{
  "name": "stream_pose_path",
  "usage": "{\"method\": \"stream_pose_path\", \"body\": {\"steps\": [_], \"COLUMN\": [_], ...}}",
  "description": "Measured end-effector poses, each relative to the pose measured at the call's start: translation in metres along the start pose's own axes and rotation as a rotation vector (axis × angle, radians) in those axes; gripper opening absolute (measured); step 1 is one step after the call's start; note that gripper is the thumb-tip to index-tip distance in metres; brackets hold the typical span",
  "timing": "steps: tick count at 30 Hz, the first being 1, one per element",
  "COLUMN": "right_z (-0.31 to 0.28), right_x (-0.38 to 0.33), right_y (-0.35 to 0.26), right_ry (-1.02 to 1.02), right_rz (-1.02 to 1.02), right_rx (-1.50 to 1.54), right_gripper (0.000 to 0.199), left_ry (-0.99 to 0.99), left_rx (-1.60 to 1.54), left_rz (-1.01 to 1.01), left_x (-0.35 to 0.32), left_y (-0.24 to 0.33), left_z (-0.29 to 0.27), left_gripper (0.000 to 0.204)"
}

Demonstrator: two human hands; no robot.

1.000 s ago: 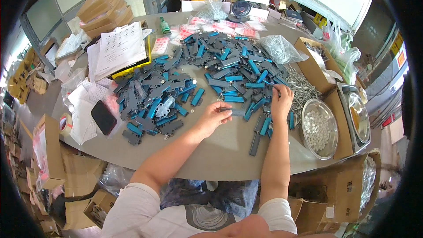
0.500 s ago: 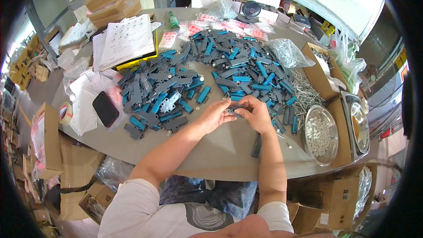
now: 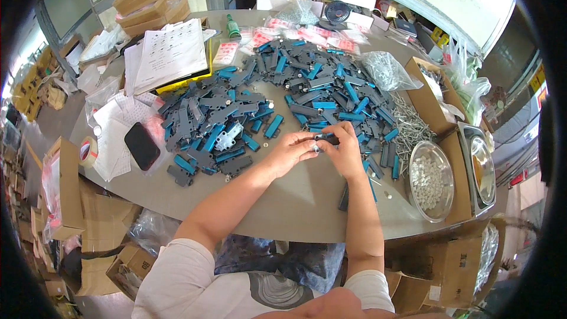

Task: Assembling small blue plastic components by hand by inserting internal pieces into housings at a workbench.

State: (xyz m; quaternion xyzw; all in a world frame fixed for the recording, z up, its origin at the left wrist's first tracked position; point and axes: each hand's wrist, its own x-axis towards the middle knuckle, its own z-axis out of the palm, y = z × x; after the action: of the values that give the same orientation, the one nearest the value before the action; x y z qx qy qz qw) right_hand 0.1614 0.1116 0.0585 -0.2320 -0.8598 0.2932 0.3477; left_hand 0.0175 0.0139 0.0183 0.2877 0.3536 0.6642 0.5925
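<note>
Close together above the middle of the table, my two hands work on one small dark grey plastic housing. The thumb and fingers of my right hand are closed round it. My left hand pinches at its left end, where a small whitish bit shows at the fingertips; its kind is too small to tell. Fingers hide much of the housing. Beyond my hands lies a heap of similar grey and blue plastic parts, and a second heap lies to the left. Another dark part rests beside my right forearm.
On the right are loose metal screws, a metal bowl of small white pieces and a cardboard box. Leftward lie a black phone, a tape roll and papers. A green bottle stands farther back.
The housing has turned between my fingers and sits a little higher and to the right. My left hand has shifted slightly right, and the whitish bit now shows at its fingertips.
</note>
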Motion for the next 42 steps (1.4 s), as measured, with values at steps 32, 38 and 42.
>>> {"method": "stream_pose_path", "body": {"steps": [32,38,42], "right_z": [0.022,-0.127,-0.156], "right_x": [-0.018,-0.048,-0.1], "right_y": [-0.012,0.008,0.004], "right_ry": [-0.375,0.439,0.526], "right_rz": [-0.02,0.427,0.422], "right_rx": [-0.406,-0.675,-0.894], "right_gripper": [0.01,0.022,0.021], "left_ry": [0.761,0.205,-0.336], "left_rx": [0.441,0.798,1.272], "left_rz": [1.051,0.662,0.689], "left_x": [-0.002,-0.007,-0.028], "left_y": [0.056,0.005,-0.023], "left_z": [-0.026,0.015,0.051], "left_gripper": [0.069,0.039,0.036]}}
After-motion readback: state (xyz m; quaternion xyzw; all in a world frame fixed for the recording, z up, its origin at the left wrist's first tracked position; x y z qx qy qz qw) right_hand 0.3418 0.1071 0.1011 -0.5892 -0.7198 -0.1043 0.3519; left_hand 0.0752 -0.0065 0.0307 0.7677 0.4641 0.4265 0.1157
